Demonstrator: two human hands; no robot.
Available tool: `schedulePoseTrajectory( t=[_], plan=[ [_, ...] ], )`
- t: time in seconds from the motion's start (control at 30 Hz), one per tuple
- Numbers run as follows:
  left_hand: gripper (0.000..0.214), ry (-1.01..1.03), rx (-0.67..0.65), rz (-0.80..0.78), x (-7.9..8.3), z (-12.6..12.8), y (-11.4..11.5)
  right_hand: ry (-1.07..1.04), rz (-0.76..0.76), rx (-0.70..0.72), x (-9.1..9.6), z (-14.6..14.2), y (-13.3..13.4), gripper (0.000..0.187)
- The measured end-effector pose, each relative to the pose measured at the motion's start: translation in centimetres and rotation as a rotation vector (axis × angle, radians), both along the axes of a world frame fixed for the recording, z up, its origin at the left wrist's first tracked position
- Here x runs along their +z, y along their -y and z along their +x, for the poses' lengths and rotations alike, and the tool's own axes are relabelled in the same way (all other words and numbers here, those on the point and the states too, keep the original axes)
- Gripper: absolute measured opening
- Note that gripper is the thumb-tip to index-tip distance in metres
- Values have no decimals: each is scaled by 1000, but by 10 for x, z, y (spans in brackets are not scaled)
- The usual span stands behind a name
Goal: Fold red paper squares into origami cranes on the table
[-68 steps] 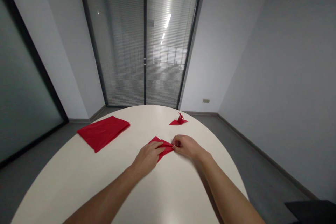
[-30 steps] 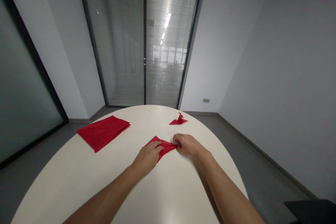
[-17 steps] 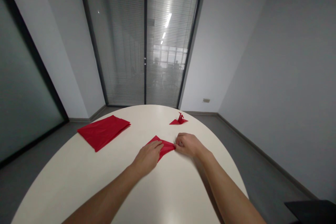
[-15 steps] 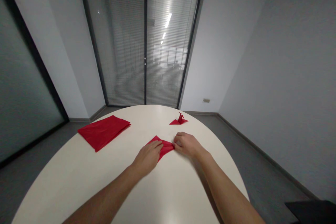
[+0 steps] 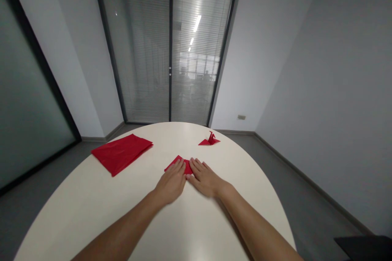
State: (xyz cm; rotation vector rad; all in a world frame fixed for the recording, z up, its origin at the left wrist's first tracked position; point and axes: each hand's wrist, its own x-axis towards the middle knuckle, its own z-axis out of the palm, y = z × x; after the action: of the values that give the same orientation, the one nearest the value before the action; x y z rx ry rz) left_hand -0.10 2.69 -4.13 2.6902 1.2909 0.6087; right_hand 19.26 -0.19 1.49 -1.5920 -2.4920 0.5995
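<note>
A small folded sheet of red paper [image 5: 187,168] lies on the table in front of me, partly hidden under both hands. My left hand [image 5: 172,180] rests flat on its left part, fingers stretched out. On its right edge lies my right hand [image 5: 206,177], palm down with the fingers extended and the thumb pointing toward my left hand. Neither hand grips anything. Beyond my right hand stands a folded red paper crane [image 5: 211,139], touched by nothing.
The round white table [image 5: 196,228] fills the lower view. A stack of larger red paper sheets [image 5: 122,153] lies on its left side. Past the table are a glass door with blinds [image 5: 147,69] and grey walls. A dark object [image 5: 364,246] shows at lower right.
My right hand has moved left from pinching the paper's right tip to lying flat on it. The paper's right point no longer sticks out, and the paper looks shorter.
</note>
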Motion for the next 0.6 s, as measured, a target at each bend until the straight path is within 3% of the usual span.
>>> schedulePoseTrajectory(
  t=[0.17, 0.27, 0.37, 0.6],
  plan=[
    [54, -67, 30, 12, 7, 1, 5, 79, 55, -95, -1, 9, -4, 80],
    [54, -82, 23, 40, 8, 0, 5, 65, 97, -36, 0, 6, -2, 80],
    [55, -75, 9, 54, 5, -1, 3, 45, 34, 54, 3, 2, 0, 79],
    [50, 6, -13, 57, 6, -1, 2, 97, 31, 25, 0, -4, -1, 75]
  ],
)
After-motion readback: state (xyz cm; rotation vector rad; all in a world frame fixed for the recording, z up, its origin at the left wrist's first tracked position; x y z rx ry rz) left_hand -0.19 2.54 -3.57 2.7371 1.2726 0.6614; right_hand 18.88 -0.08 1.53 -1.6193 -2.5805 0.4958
